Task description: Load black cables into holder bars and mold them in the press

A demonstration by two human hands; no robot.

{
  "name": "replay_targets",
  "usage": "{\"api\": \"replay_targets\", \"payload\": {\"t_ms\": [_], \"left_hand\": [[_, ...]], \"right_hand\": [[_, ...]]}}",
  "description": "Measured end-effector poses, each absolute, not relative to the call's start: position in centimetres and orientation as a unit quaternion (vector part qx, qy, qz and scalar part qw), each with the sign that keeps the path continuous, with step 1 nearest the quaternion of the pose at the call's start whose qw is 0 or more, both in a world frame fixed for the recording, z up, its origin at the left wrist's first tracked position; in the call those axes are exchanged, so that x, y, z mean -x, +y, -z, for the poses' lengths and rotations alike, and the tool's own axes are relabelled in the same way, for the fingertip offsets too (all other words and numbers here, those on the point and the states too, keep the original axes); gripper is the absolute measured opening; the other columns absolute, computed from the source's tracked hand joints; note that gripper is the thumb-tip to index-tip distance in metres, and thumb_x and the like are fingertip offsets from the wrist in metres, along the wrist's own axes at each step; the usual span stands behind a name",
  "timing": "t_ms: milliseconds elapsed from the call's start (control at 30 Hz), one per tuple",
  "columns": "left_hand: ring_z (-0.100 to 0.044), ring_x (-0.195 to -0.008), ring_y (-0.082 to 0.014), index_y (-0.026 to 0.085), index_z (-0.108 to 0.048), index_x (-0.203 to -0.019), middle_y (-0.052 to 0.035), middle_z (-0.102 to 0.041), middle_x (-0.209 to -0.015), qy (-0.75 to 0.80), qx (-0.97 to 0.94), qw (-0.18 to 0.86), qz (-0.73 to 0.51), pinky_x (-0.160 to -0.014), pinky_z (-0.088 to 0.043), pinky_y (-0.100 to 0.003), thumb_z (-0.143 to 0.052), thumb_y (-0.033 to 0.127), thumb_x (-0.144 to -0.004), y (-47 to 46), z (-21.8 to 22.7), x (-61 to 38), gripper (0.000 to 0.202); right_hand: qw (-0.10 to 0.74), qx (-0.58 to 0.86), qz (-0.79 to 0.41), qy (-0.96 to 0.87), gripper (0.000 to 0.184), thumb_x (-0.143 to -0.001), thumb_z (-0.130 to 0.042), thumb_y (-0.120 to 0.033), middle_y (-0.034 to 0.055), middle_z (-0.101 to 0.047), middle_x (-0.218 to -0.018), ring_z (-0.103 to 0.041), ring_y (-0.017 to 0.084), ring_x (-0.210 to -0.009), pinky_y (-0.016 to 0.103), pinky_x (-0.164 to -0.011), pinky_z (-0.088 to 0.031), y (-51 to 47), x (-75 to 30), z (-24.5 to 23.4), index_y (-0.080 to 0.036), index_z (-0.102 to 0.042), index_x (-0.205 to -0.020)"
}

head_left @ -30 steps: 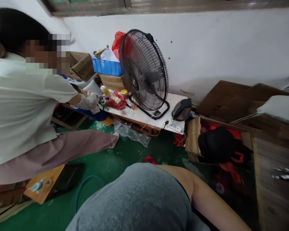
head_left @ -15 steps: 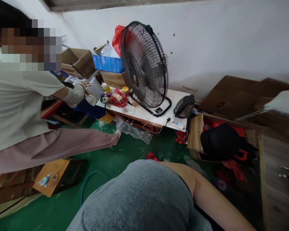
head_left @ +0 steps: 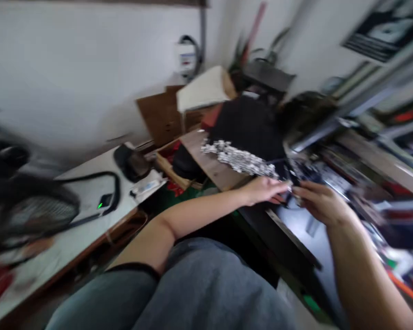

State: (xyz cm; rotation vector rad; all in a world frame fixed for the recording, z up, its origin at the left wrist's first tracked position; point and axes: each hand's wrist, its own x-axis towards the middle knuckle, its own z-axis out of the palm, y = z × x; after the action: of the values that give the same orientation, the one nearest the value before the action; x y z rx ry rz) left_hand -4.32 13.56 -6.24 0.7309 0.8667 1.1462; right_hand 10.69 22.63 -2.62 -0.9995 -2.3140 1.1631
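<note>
My view is smeared by motion. My left hand (head_left: 265, 190) and my right hand (head_left: 318, 201) meet fingertip to fingertip over the edge of a dark workbench (head_left: 285, 233). Both sets of fingers are pinched together around a small pale thing that is too blurred to name. Just beyond my hands a heap of several small silvery parts (head_left: 239, 158) lies on a wooden board (head_left: 206, 160). My grey-clad knee fills the bottom of the view.
A black fan (head_left: 30, 211) stands at the left on a low white table (head_left: 82, 201), with a dark kettle (head_left: 132, 160) and a power strip (head_left: 146, 187). Cardboard (head_left: 160, 114) leans on the wall. Something black (head_left: 249, 123) lies behind the parts; cluttered shelves are at the right.
My head has swung sharply to the right, away from the other person and the fan. Both my hands have come into view at the workbench.
</note>
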Motion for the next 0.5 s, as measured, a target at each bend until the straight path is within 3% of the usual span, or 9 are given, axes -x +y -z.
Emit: {"api": "replay_targets", "payload": {"t_ms": [67, 167, 300, 400, 500], "left_hand": [[-0.069, -0.075, -0.0153, 0.016, -0.066, -0.102, -0.0064, -0.071, -0.094, 0.389, -0.305, 0.721, -0.485, -0.069, -0.058, -0.028, -0.06, 0.041, -0.096, 16.0, 5.8, 3.2, 0.027], [-0.07, -0.069, -0.0154, 0.015, -0.064, -0.096, -0.0047, -0.071, -0.081, 0.418, -0.31, 0.722, -0.456, -0.066, -0.058, -0.026, -0.068, 0.032, -0.091, 18.1, 5.0, 1.6, 0.018], [-0.072, -0.07, -0.0159, 0.012, -0.059, -0.082, -0.0068, -0.07, -0.076, 0.439, -0.328, 0.718, -0.43, -0.064, -0.056, -0.021, -0.068, 0.023, -0.09, 18.3, 4.4, -1.2, 0.016], [-0.073, -0.069, -0.0175, 0.012, -0.057, -0.085, -0.0101, -0.071, -0.083, 0.451, -0.331, 0.718, -0.414, -0.062, -0.058, -0.024, -0.059, 0.021, -0.095, 17.9, 4.3, -2.8, 0.014], [-0.074, -0.073, -0.02, 0.014, -0.054, -0.092, -0.0105, -0.071, -0.095, 0.451, -0.313, 0.725, -0.417, -0.06, -0.06, -0.027, -0.051, 0.023, -0.098, 17.1, 4.2, -2.9, 0.012]], "right_hand": [[0.159, 0.402, -0.514, -0.74, 0.035, -0.078, -0.077, -0.049, 0.0037, -0.063, -0.069, -0.058, 0.013, -0.059, 0.025, -0.054, -0.048, 23.3, -14.3, 2.4, -0.016, -0.066, -0.077], [0.157, 0.419, -0.598, -0.665, 0.039, -0.063, -0.085, -0.049, 0.0006, -0.064, -0.065, -0.055, 0.012, -0.052, 0.025, -0.05, -0.046, 23.9, -16.6, 2.2, -0.016, -0.068, -0.076], [0.132, 0.425, -0.599, -0.666, 0.037, -0.064, -0.081, -0.05, -0.0008, -0.062, -0.058, -0.054, 0.011, -0.046, 0.023, -0.045, -0.044, 23.9, -19.2, 1.7, -0.017, -0.066, -0.069], [0.118, 0.431, -0.585, -0.677, 0.036, -0.065, -0.078, -0.051, -0.0015, -0.061, -0.058, -0.054, 0.012, -0.048, 0.024, -0.047, -0.045, 23.5, -21.8, 1.7, -0.018, -0.065, -0.069], [0.088, 0.463, -0.456, -0.755, 0.029, -0.076, -0.068, -0.047, 0.0008, -0.062, -0.064, -0.056, 0.014, -0.056, 0.026, -0.054, -0.045, 22.6, -25.7, 2.4, -0.018, -0.067, -0.073]]}}
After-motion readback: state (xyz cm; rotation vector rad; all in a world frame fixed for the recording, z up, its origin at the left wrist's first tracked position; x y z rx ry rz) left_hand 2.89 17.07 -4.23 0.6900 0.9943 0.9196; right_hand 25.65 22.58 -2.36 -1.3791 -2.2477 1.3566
